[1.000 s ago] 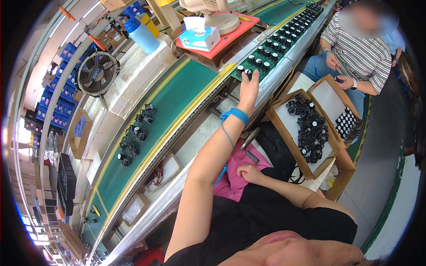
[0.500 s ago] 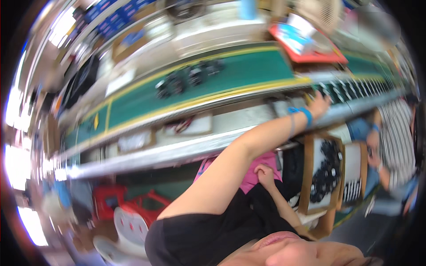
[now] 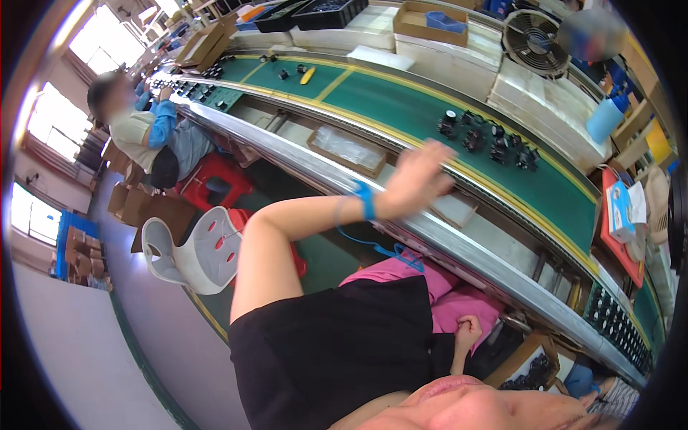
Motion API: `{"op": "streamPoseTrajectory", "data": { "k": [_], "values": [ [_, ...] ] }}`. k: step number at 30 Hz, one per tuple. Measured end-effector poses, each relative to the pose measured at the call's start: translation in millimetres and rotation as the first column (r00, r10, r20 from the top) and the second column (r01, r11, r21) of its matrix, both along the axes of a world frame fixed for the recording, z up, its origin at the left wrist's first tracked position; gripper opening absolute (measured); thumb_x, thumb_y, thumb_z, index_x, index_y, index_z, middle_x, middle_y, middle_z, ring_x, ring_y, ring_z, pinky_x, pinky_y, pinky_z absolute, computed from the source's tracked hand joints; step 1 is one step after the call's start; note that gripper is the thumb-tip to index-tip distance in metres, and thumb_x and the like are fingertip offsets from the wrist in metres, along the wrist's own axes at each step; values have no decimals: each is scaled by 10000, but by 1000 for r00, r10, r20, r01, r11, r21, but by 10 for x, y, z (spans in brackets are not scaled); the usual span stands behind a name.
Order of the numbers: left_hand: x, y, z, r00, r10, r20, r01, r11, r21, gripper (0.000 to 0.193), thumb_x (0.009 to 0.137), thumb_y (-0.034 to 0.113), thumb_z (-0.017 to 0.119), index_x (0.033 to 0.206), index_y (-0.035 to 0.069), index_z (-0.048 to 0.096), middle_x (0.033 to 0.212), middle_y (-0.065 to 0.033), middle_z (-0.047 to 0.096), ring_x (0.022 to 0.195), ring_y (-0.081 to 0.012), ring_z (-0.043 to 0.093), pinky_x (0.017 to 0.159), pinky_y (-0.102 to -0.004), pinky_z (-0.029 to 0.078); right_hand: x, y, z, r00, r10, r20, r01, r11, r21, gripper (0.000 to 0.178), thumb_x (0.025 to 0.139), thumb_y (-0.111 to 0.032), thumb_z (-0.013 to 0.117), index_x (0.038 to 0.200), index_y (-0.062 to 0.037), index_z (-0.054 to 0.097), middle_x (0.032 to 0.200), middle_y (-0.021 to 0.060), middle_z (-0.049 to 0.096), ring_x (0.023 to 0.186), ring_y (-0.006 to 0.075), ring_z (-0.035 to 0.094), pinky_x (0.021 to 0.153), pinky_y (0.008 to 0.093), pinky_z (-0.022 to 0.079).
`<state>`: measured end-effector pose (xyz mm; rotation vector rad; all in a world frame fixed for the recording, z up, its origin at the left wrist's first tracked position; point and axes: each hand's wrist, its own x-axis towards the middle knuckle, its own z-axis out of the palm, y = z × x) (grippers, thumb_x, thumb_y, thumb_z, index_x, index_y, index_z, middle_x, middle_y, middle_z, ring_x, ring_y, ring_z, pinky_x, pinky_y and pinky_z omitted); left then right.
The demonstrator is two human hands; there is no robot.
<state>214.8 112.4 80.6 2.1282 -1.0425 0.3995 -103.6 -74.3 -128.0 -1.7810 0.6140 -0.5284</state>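
My left hand, with a blue wrist strap and a thin cord, reaches over the near metal rail of the green conveyor belt. It is smeared by motion, so whether its fingers hold anything is unclear. Just beyond, on the belt, stands a cluster of small black parts, a few with pale round tops. My right hand rests curled in a loose fist on pink cloth at my lap, and nothing shows in it.
A fan, a blue bottle and a red tray are beyond the belt. A shallow box of clear bags sits beneath the rail. At left are a white chair, a red stool and a seated person.
The view has swung left. My left hand has come back from the rack of parts at right to beside the black parts. My right hand stays curled on the lap.
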Motion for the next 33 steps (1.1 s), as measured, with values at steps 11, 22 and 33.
{"op": "streamPoseTrajectory", "data": {
  "k": [11, 22, 33],
  "values": [
    [2108, 3716, -277, 247, 919, 307, -937, 145, 319, 415, 849, 369, 557, 1157, 95, 506, 1158, -148, 544, 1152, -316, 469, 924, -565, 364, 141, 99, 136, 996, 32, -88, -42, 992, -119, 180, 698, 99, 401, 651, 10, 550, 595, 60, 536, 564, 129, 510, 537, 249, 387],
    [2562, 4355, -384, 10, 1000, 19, -922, 2, 387, 541, 877, 370, 469, 1310, 51, 412, 1389, -105, 432, 1325, -274, 335, 1034, -526, 293, 107, 136, 170, 986, 10, -165, -42, 980, -194, 164, 699, 99, 396, 657, 16, 532, 599, 71, 523, 576, 143, 509, 550, 261, 386],
    [3024, 4806, -477, 68, 997, 26, -870, 46, 490, 670, 846, 444, 450, 1415, 141, 267, 1412, -175, 388, 1316, -364, 338, 1003, -682, 213, 159, 202, 275, 943, -16, -333, -64, 972, -227, 157, 722, 85, 402, 676, 10, 533, 630, 99, 538, 609, 187, 530, 595, 296, 419]
  ]
}}
